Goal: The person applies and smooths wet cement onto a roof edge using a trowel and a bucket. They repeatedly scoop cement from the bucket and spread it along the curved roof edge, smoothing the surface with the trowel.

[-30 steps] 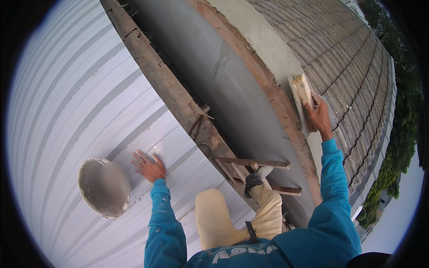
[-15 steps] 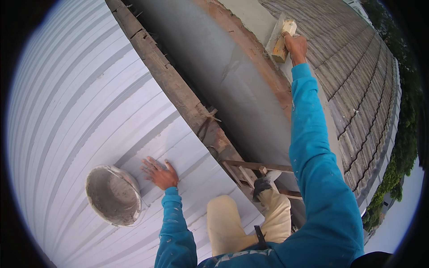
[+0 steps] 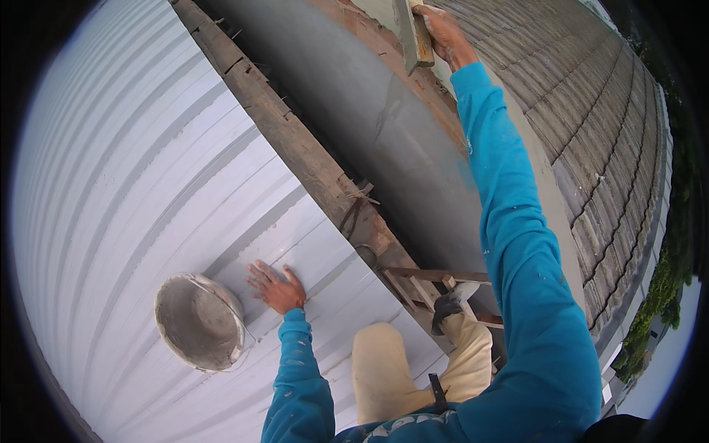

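Observation:
With my right arm stretched far forward, my right hand [image 3: 446,37] is closed around the wooden grip of a plastering float [image 3: 415,35]. The float is tilted, its thin blade edge showing, at the top of the wall by a pale plastered strip; whether it touches the surface I cannot tell. My left hand [image 3: 278,289] lies flat on the white corrugated metal roof [image 3: 140,199], fingers spread, holding nothing. Just left of it stands a bucket [image 3: 185,314] coated in dried grey mortar, with a wire handle hanging at its side.
A rough wooden plank [image 3: 273,129] runs along the metal roof's edge. Beyond it are a dark gap and a smooth grey wall [image 3: 369,111]. A wooden ladder [image 3: 417,286] stands by my foot [image 3: 447,308] in the gap. Grey roof tiles [image 3: 569,103] slope away to the right.
My right hand has carried the float farther away and left, turning it from lying flat to tilted on edge. My left hand stays spread on the metal roof. The view has shifted slightly.

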The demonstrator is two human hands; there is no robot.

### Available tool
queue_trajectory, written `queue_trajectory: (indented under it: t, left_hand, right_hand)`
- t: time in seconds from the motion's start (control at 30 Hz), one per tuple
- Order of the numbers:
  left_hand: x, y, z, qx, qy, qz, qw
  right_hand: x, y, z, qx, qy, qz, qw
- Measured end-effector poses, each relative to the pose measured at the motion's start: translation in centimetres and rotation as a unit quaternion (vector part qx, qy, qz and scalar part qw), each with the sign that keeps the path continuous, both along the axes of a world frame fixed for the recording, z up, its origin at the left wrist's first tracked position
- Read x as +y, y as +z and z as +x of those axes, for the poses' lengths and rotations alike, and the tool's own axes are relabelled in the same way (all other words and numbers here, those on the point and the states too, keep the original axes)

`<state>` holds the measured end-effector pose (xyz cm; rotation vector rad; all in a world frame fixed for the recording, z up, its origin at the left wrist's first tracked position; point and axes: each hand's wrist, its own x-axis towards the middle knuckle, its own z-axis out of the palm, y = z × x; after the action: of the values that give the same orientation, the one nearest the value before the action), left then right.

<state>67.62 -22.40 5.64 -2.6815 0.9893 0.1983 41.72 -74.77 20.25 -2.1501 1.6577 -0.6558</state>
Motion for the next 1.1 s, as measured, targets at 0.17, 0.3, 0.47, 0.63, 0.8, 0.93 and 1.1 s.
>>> queue_trajectory:
  t: [0.17, 0.3, 0.47, 0.63, 0.8, 0.93, 1.1]
  left_hand:
    - [0.1, -0.2, 0.0, 0.006, -0.007, -0.016, 1.0]
    - [0.2, -0.4, 0.0, 0.003, -0.013, -0.018, 1.0]
    - [0.0, -0.3, 0.0, -0.002, -0.013, -0.016, 1.0]
    - [0.4, -0.5, 0.0, -0.009, -0.026, -0.026, 0.999]
    - [0.0, -0.7, 0.0, -0.012, -0.021, -0.009, 1.0]
    - [0.5, -1.2, 0.2, -0.025, -0.023, 0.004, 0.999]
    - [0.8, -1.7, 0.4, -0.038, -0.024, 0.018, 0.999]
  right_hand:
    - [-1.6, 2.2, -8.8, 0.082, 0.057, 0.056, 0.993]
    - [-4.9, 3.0, -10.0, 0.132, 0.106, 0.073, 0.983]
    - [-8.3, 2.8, -7.9, 0.177, 0.169, 0.086, 0.966]
    - [-9.2, 2.4, -7.2, 0.206, 0.213, 0.117, 0.948]
    - [-7.3, 3.0, -9.4, 0.219, 0.262, 0.15, 0.928]
    - [-2.3, 3.9, -12.9, 0.244, 0.288, 0.197, 0.905]
    - [7.8, 6.2, -19.1, 0.31, 0.249, 0.273, 0.876]
